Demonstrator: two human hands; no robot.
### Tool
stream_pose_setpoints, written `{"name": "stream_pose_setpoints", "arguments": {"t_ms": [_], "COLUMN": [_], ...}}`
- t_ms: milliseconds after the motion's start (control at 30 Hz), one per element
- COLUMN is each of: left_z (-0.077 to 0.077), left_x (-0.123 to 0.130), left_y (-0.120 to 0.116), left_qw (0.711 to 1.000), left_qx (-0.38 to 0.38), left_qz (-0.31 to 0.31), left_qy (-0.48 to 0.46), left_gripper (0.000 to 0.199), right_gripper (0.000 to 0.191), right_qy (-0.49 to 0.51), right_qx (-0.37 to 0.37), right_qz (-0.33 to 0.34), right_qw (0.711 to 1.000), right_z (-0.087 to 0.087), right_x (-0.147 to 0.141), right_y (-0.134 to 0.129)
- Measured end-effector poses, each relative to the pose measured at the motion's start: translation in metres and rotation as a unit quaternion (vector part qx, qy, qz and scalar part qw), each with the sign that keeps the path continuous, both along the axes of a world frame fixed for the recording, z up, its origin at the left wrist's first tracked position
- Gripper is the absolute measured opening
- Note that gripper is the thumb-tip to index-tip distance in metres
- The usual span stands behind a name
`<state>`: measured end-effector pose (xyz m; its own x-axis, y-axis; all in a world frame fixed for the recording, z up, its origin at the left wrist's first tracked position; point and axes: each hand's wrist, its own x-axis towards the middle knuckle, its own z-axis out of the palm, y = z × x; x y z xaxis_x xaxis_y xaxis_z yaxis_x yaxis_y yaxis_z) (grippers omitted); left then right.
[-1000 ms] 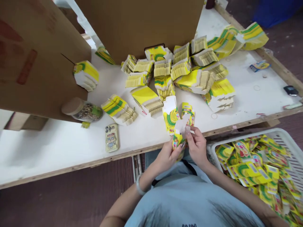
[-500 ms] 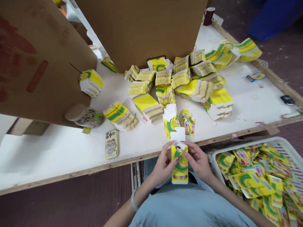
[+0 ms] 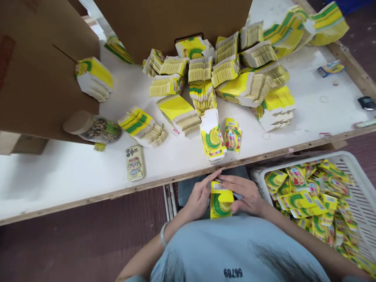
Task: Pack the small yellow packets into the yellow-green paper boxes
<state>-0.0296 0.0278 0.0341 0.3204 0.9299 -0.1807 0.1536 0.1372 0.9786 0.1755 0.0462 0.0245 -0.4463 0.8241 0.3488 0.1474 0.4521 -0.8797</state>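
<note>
Between my hands, just below the table edge, is a small yellow and green printed carton (image 3: 221, 205). Its barcode end flap is folded over toward me. My left hand (image 3: 200, 197) grips the carton's left side, fingers straight and pointing forward. My right hand (image 3: 243, 194) holds the right side, with its fingers lying across the top end and the thumb low on the carton. Ahead of my hands, a small pile of flat cartons (image 3: 212, 141) lies on the table. Right beside that pile are a few smaller printed packs (image 3: 233, 137).
Bundles of flat cartons (image 3: 201, 70) cover the white table (image 3: 88, 176) further back, before a large cardboard box (image 3: 173, 23). A phone (image 3: 135, 163) and a jar (image 3: 92, 127) are at left. A white basket (image 3: 360, 184) of cartons stands at right.
The carton's raised white flap has been folded over, and its barcode now shows. My right hand has moved over the carton's top end. The view has tilted downward.
</note>
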Motion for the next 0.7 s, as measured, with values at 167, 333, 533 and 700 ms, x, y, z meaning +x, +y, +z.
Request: {"name": "stream_pose_setpoints", "arguments": {"t_ms": [167,333,533,700], "left_z": [0.004,-0.004,-0.008,-0.007], "left_x": [-0.003,-0.001,0.002,0.009], "left_y": [0.005,0.004,0.000,0.030], "left_qw": [1.000,1.000,0.998,0.991], "left_qx": [-0.012,-0.023,0.028,0.095], "left_qz": [-0.003,0.007,0.056,0.048], "left_qy": [0.025,0.014,0.017,0.080], "left_gripper": [0.061,0.058,0.053,0.050], "right_gripper": [0.044,0.042,0.049,0.035], "right_qy": [0.016,0.080,0.104,0.121], "right_qx": [-0.304,-0.412,-0.452,-0.441], "right_qz": [0.009,0.042,0.076,-0.069], "right_qw": [0.953,0.907,0.883,0.887], "right_z": [0.016,0.021,0.016,0.003], "right_x": [-0.007,-0.008,-0.005,0.002], "right_y": [-0.002,0.005,0.010,0.007]}}
